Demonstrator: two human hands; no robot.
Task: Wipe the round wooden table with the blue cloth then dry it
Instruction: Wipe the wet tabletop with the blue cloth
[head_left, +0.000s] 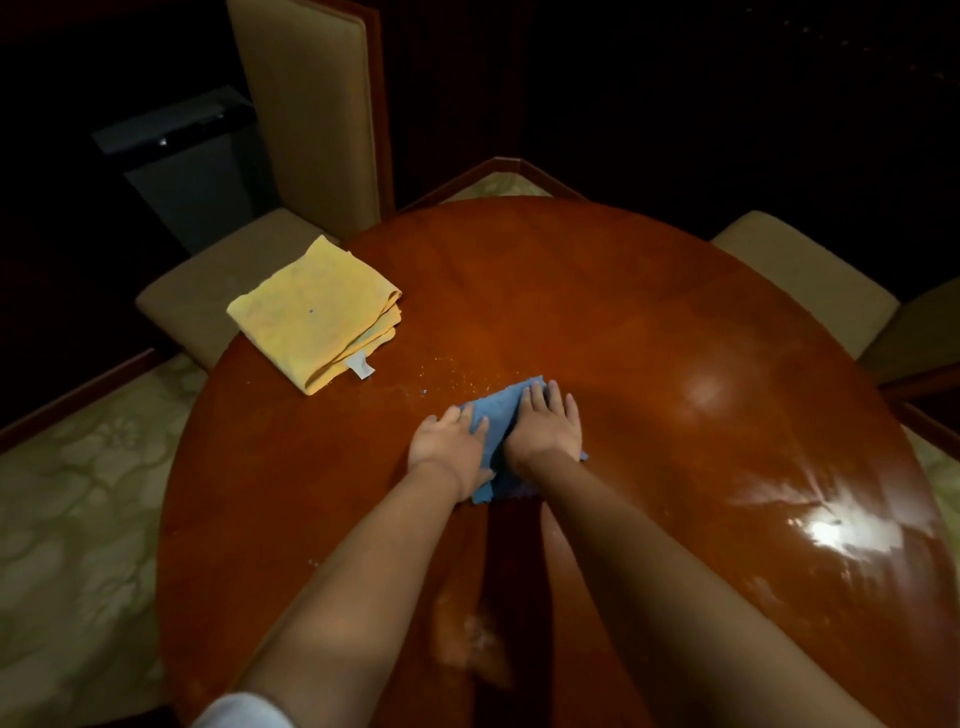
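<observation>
Glossy round table (649, 312), crumpled blue cloth (498, 415) under both flat, open-fingered hands

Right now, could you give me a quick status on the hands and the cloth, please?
Left hand, right hand flat on blue cloth, mid-table. Droplets ahead. Folded yellow cloth far left, clear.

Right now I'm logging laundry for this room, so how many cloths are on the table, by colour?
Blue cloth: 1, flat under the left hand and right hand.
Yellow cloth: 1, folded, at the table edge, apart from both hands.
Total: 2 cloths.
</observation>
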